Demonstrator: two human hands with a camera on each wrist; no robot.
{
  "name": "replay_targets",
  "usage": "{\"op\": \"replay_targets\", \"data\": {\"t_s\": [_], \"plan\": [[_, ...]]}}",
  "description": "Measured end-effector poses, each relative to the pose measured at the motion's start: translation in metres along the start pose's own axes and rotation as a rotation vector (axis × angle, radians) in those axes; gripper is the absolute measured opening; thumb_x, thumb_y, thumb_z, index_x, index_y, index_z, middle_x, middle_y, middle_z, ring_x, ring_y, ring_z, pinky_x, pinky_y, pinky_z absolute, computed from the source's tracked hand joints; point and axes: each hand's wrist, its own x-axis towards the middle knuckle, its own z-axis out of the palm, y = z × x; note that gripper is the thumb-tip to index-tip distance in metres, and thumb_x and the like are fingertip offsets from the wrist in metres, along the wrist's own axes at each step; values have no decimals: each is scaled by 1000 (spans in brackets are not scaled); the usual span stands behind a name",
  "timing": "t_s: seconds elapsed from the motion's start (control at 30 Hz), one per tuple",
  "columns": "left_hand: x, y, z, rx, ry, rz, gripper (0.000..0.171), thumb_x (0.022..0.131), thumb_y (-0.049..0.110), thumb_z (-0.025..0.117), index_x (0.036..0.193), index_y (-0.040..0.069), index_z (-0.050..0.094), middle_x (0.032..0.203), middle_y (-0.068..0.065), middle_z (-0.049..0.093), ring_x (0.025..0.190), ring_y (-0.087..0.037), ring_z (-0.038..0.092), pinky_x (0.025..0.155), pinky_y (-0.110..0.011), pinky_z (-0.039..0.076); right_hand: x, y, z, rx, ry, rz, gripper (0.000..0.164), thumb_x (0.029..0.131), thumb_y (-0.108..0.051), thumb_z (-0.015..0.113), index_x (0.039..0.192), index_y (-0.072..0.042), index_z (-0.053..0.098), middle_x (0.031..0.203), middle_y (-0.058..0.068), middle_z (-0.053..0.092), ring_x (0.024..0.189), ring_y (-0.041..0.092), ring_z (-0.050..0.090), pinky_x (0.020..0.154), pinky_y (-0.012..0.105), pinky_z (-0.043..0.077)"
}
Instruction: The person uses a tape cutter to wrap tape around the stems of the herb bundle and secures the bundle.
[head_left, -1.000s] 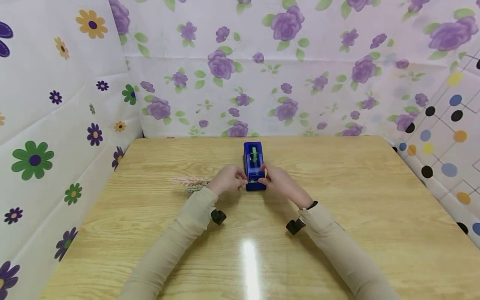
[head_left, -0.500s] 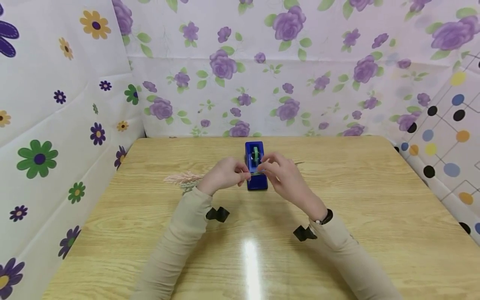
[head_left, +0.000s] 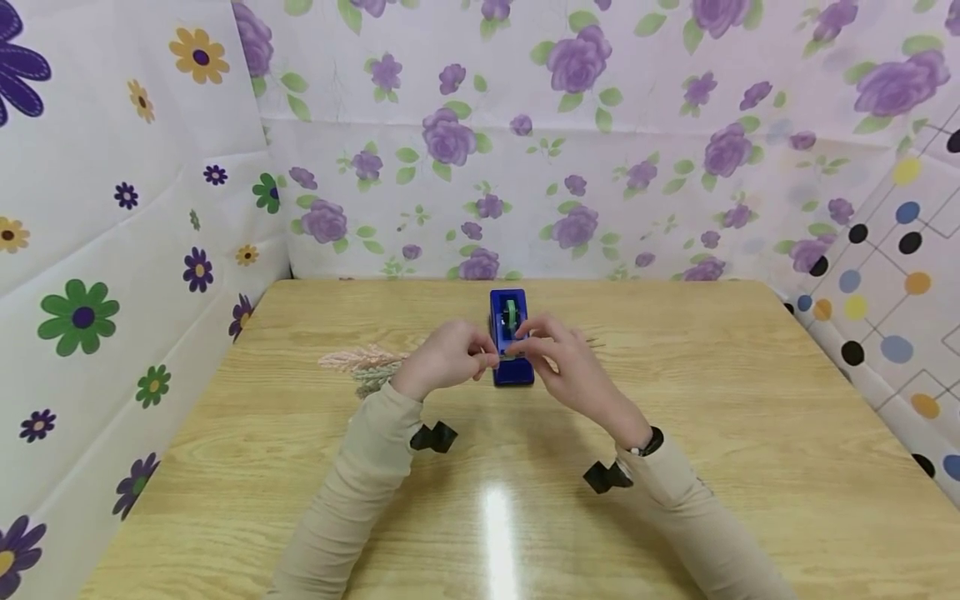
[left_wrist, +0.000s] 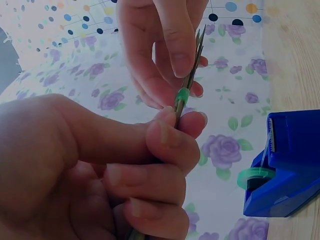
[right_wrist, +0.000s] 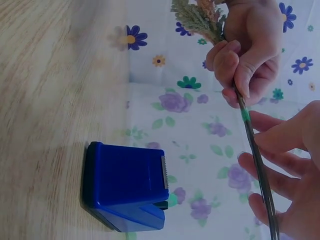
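Note:
My left hand (head_left: 448, 357) grips a bunch of dried flowers (head_left: 365, 358) by its stems, with pink and pale green heads pointing left. A band of green tape (left_wrist: 183, 95) wraps the stems just beyond the left fingertips. At that band, my right hand (head_left: 567, 367) has its thumb and fingers round the stems (right_wrist: 261, 175), whose bare ends stick out past it. In the right wrist view the other right fingers are spread along the stems. Just beyond both hands stands a blue tape dispenser (head_left: 513, 373) with a green tape roll (left_wrist: 256, 177) and a toothed cutter.
The wooden table (head_left: 675, 400) carries the dispenser in its far middle. Flower-printed cloth (head_left: 645, 192) hangs along the back, with more printed cloth at the left and right. Black wrist cameras (head_left: 435, 437) hang below both cuffs.
My right hand has lifted off the dispenser's front and moved to the stems' taped spot. The flower heads have shifted slightly left, and the stem ends now show past the right hand.

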Motion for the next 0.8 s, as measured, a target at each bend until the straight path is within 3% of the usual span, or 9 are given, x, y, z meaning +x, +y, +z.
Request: {"op": "replay_targets", "data": {"t_s": [0.27, 0.47, 0.63, 0.8], "plan": [[-1, 1, 1, 41, 3, 14, 18, 98, 16, 58, 96, 5, 73, 64, -1, 60, 55, -12, 47, 54, -22, 35, -1, 0, 1, 32, -46, -7, 14, 90, 5, 62, 98, -3, 71, 110, 11, 61, 85, 22, 60, 75, 36, 44], [0, -1, 3, 49, -1, 20, 18, 97, 15, 59, 94, 5, 73, 63, -2, 60, 54, -12, 47, 54, -23, 36, -1, 0, 1, -2, -181, 10, 14, 91, -10, 66, 104, -4, 66, 110, 9, 61, 88, 21, 62, 77, 35, 50], [3, -2, 8, 49, -22, 31, 16, 96, 12, 60, 93, 3, 73, 64, -3, 62, 53, -11, 47, 53, -22, 35, -2, -1, 1, 16, -288, 66, 11, 93, -13, 65, 102, -7, 64, 89, 2, 63, 74, 11, 56, 68, 26, 48], [8, -3, 18, 68, -60, -6, 15, 95, 10, 60, 92, 4, 74, 62, -1, 61, 51, -11, 44, 52, -21, 33, -5, 3, 3, 22, -400, 82, 8, 96, -10, 59, 100, -7, 66, 76, 1, 64, 59, 4, 42, 59, 18, 38]]}}
